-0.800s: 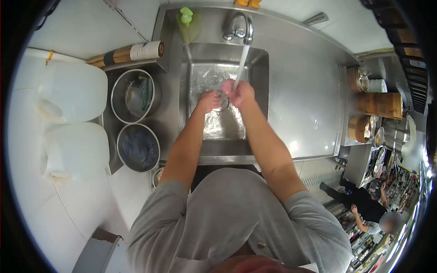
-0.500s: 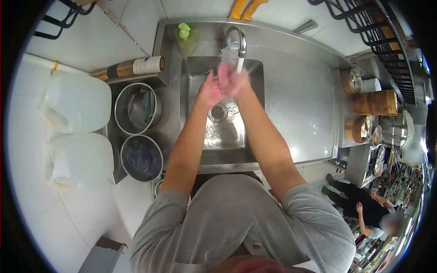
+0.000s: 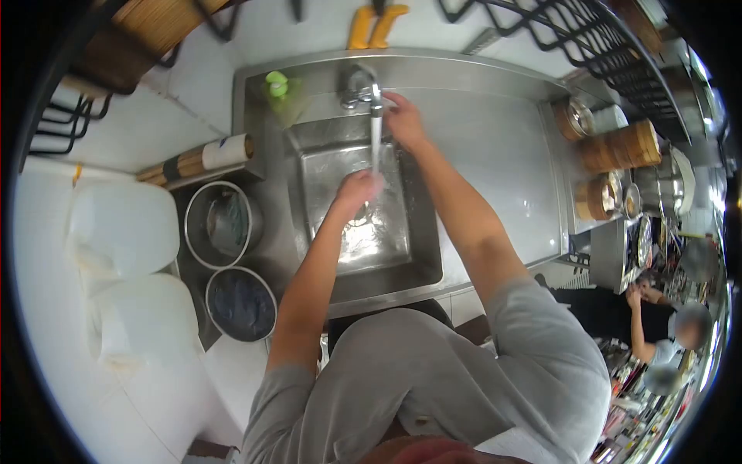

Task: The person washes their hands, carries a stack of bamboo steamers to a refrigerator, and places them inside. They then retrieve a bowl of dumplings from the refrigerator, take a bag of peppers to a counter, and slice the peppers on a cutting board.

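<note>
A stream of water (image 3: 376,147) runs from the metal faucet (image 3: 376,97) into the steel sink (image 3: 427,255). Under the stream is my left hand (image 3: 356,190), its fingers curled together with nothing visible in them and their tips slightly blurred. My right hand (image 3: 406,122) is beside the faucet on its right, fingers reaching toward the spout, the fingertips right at its edge. A bottle with a green pump top (image 3: 277,83) stands on the ledge to the left of the faucet.
Two round metal pots (image 3: 189,232) stand left of the sink, beside large white plastic jugs (image 3: 124,228). A black wire rack (image 3: 576,54) hangs above right. Bamboo steamers (image 3: 622,145) stand at the right end. Another person (image 3: 645,317) works farther right.
My hands, together under the water before, have parted. The right hand has moved up beside the faucet; the left is lower in the stream, its fingers now curled. The camera view has shifted.
</note>
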